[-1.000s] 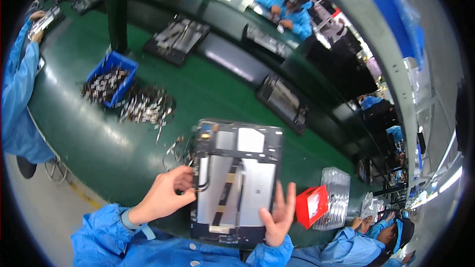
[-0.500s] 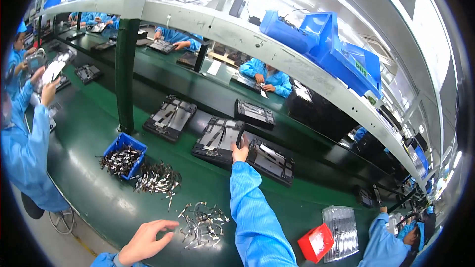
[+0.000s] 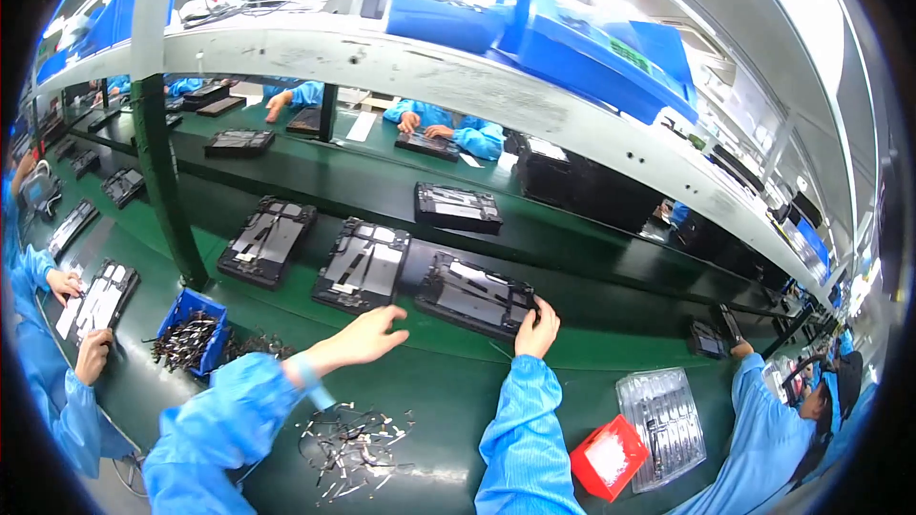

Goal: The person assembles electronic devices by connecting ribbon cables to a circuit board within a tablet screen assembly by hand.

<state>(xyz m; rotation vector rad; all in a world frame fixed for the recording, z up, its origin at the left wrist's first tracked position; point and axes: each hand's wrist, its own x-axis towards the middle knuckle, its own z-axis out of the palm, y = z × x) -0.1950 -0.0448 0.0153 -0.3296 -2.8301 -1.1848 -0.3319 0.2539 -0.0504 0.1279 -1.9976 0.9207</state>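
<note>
My right hand point(image 3: 536, 329) grips the right end of a flat black device with grey panels point(image 3: 474, 294), fingers at its edge and thumb along the near side. It lies tilted on the green bench. My left hand point(image 3: 367, 336) is stretched out with fingers apart, holding nothing, just short of that device's left end. Close beyond it lies a similar flat device point(image 3: 364, 265) with grey panels and black strips. Below my left forearm is a loose heap of small cables with connectors point(image 3: 353, 450).
A blue bin point(image 3: 212, 348) of small cable parts stands left, another heap beside it. At right are a red box point(image 3: 607, 458) and a clear plastic tray point(image 3: 663, 429). A green post point(image 3: 167, 181) carries a shelf overhead. Co-workers sit left, right and opposite.
My right hand has moved from the middle device to the right end of the device beside it. My left hand has risen from the cable heap toward the devices. The view has shifted.
</note>
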